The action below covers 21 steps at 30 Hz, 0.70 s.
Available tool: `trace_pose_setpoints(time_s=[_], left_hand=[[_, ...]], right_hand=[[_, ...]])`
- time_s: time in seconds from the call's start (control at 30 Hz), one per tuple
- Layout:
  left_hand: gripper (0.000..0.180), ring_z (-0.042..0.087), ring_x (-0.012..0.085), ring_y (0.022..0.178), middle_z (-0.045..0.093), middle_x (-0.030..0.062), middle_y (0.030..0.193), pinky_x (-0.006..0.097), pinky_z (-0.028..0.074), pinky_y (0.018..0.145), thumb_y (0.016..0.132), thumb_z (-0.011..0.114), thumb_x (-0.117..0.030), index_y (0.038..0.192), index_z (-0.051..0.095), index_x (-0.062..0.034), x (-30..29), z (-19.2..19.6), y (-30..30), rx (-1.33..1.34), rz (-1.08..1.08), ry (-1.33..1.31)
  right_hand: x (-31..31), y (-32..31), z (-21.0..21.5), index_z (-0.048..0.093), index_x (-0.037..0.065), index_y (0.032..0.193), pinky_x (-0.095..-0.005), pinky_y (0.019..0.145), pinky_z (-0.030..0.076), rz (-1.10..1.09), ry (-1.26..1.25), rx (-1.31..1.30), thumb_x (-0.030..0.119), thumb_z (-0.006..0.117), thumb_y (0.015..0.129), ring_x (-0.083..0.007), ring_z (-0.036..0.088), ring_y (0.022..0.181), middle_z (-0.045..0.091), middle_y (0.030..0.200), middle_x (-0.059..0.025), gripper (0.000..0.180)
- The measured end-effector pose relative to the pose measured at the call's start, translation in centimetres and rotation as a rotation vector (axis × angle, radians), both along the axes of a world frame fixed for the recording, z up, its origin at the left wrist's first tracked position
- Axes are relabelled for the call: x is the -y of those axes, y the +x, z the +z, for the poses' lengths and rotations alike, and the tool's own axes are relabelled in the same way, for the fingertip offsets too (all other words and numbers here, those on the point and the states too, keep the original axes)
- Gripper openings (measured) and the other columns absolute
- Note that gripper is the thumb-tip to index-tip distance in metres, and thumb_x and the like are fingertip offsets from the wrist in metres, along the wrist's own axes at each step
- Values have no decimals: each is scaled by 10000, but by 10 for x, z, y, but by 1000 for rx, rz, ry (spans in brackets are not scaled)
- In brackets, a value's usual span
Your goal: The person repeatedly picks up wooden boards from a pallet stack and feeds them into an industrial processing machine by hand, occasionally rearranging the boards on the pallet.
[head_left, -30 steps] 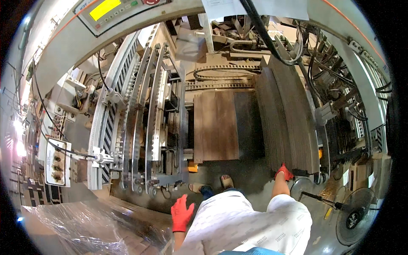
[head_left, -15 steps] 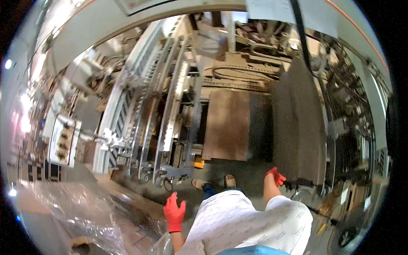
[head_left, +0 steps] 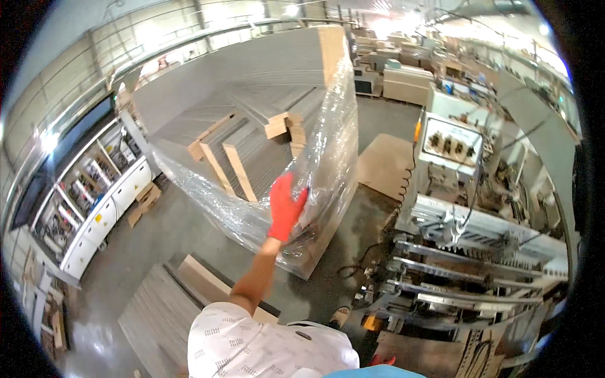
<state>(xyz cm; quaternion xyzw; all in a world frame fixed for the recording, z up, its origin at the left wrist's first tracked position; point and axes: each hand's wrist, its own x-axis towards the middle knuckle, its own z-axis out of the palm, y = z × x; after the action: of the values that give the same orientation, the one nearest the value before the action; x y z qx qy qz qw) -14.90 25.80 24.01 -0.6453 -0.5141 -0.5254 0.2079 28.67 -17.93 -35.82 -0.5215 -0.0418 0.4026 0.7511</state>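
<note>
My left hand [head_left: 287, 208], in a red glove, reaches forward over the near edge of a large stack of boards. Its fingers point up and the thumb stands apart. Clear plastic film [head_left: 208, 198] wraps the sides of the stack; whether my fingers touch the film cannot be made out. Inside the wrap lie grey wood-grain boards [head_left: 220, 148] with pale edges, some of them at angles. My right hand [head_left: 383, 360] shows only as a bit of red glove at the lower edge, beside the machine; its fingers are mostly hidden.
A machine with metal rails [head_left: 466, 283] stands on the right, with a coiled cable [head_left: 406, 183] near it. Grey panels [head_left: 161, 315] lie low at the left of my body. A white machine cabinet [head_left: 104, 217] stands at far left. A brown sheet [head_left: 386, 160] lies beyond the stack.
My view has swung left from the machine to the wrapped stack. My left hand has gone from low beside my body to over the stack; my right hand is now mostly out of sight.
</note>
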Motion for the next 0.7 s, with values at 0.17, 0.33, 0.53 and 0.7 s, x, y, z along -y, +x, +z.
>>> trace_pose_setpoints(time_s=[0.17,0.33,0.53,0.7], left_hand=[[702,499,341,1247,557,173,1303,434,391,1056,837,776,-271,1391,448,10,-42,83,-33,368,30,220],[646,449,362,1241,534,177,1334,460,365,1055,824,775,-357,1335,526,-50,-113,125,-57,374,175,-7],[522,485,301,1173,535,168,1258,416,416,1000,850,732,-363,1245,574,-61,-162,107,-71,774,-316,-1],[159,558,149,619,553,25,699,311,467,565,963,549,-251,887,605,-123,-140,115,-147,1133,-629,-13]], right_hand=[[3,47,-11,554,199,1346,-435,859,469,191,138,-373,503,369,1037,-228,545,963,580,1140,-67,472],[5,70,11,474,163,1452,-469,1068,377,-38,-21,-149,547,378,1011,-253,493,1194,496,1440,-68,593],[-22,58,-4,506,114,1390,-432,1012,419,-33,-140,-240,414,577,920,-244,538,1138,580,1278,-80,562],[-55,18,4,467,37,1353,-431,835,531,116,-501,449,169,853,690,-295,617,963,612,1106,-154,778]])
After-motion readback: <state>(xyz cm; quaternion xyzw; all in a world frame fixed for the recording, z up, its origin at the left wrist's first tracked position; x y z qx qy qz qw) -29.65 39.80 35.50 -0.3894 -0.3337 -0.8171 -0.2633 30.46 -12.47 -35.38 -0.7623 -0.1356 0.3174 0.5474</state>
